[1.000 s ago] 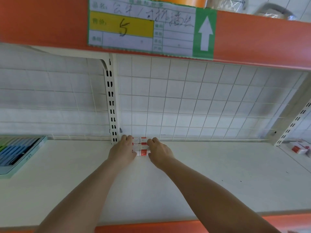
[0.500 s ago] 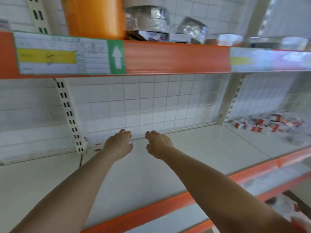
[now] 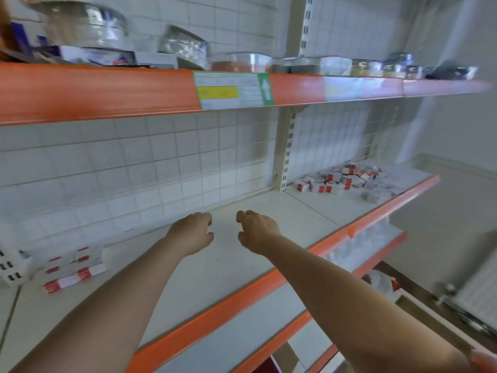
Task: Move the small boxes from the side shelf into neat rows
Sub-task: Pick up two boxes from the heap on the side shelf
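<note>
Boxes wait beyond the upright

White shelf (image 3: pixel 242 254) carries both hands, left hand (image 3: pixel 191 235) and right hand (image 3: pixel 257 230), loosely curled, holding nothing. Loose small boxes (image 3: pixel 338 181) lie past the upright post (image 3: pixel 287 146); they look light, stiff cardboard, best pinched by their sides.

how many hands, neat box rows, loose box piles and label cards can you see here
hands: 2, left hand and right hand, both holding nothing
neat box rows: 1, row of boxes far left on the shelf
loose box piles: 1, pile of boxes on the side shelf
clear label cards: 1, label card with a green arrow
total: 5
</note>
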Demonstrator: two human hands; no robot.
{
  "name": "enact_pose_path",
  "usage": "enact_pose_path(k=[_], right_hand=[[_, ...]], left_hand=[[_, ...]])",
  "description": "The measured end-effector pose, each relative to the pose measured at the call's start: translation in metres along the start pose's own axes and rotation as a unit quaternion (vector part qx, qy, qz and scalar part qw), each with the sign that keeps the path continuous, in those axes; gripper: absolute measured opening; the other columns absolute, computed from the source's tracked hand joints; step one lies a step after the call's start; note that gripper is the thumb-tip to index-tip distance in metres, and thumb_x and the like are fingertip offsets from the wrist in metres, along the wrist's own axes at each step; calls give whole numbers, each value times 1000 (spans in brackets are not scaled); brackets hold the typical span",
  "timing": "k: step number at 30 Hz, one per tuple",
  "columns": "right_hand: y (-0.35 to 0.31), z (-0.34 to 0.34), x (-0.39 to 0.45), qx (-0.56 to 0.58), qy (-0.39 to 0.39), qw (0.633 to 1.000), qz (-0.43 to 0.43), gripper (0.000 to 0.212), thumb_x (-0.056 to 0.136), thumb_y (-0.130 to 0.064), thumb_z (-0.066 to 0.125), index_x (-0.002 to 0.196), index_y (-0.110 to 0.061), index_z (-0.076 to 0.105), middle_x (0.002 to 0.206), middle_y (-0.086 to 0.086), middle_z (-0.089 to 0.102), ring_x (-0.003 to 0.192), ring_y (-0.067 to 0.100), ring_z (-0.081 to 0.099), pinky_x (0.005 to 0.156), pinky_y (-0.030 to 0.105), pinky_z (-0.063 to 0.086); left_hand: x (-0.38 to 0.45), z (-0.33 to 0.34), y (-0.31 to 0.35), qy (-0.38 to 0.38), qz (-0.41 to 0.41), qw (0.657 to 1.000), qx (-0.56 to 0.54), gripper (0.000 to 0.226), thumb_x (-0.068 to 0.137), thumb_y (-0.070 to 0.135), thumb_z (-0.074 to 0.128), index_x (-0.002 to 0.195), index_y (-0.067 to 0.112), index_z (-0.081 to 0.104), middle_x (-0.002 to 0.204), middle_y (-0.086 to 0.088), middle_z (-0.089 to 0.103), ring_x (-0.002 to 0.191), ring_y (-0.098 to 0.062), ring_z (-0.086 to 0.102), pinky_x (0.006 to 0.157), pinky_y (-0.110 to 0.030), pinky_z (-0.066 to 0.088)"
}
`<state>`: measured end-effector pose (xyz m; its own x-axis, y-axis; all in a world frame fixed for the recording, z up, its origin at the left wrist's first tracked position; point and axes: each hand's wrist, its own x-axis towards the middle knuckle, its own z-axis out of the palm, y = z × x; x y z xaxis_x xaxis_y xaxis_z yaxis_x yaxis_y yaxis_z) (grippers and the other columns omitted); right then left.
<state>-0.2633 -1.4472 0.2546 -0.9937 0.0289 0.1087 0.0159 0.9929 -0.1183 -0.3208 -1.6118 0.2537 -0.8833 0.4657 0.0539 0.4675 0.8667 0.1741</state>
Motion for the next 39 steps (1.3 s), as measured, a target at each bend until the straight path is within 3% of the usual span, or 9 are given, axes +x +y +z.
enact_pose_path(k=[20, 39], right_hand=[[283, -50, -31, -17, -20, 998, 64, 44, 94, -22, 51, 136, -16, 40, 125, 7, 54, 105, 31, 58, 72, 33, 43], [460, -52, 35, -21, -9, 991, 128, 46, 92, -19, 50, 137, -17, 41, 130, 8, 53, 111, 31, 56, 74, 32, 41]], left_hand=[[126, 40, 271, -14, 65, 998, 5, 33, 94, 34, 49, 124, 18, 49, 125, -3, 55, 108, -24, 55, 83, -32, 45], [281, 78, 393, -40, 121, 992, -4, 32, 92, 32, 50, 121, 17, 50, 121, -4, 58, 102, -23, 57, 79, -33, 47]])
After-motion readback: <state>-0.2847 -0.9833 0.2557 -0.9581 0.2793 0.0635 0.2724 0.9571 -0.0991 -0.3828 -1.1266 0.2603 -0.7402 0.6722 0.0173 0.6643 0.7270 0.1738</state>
